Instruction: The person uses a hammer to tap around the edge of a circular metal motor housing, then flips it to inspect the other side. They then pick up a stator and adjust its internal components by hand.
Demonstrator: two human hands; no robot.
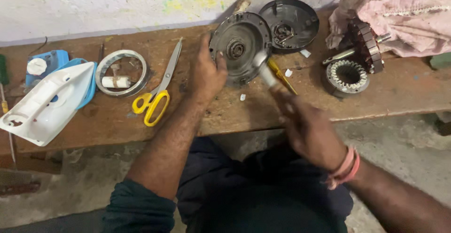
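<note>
Seated at a worn wooden surface [112,115], a person steadies a round grey motor end plate [239,45] with the left hand [206,73], fingers spread against its left rim and thumb on its face. Closed in a fist, the right hand [305,129] grips a tool [265,71] with a pale shaft, blurred in motion, its tip at the plate's lower right edge; a yellow-handled screwdriver [282,75] lies just beneath it on the surface. A pink band circles the right wrist.

Behind the plate, a second dark round cover [291,23] leans against the wall. To the right sit a wound stator ring [347,75] and a rotor on its shaft [364,47], partly under a pink cloth [404,16]. Left of the steadying hand lie yellow-handled scissors [157,89], a metal ring [122,73] with a small white roll inside, and a white and blue clothes iron [47,99] resting on its side. Small white scraps dot the surface near the plate.
</note>
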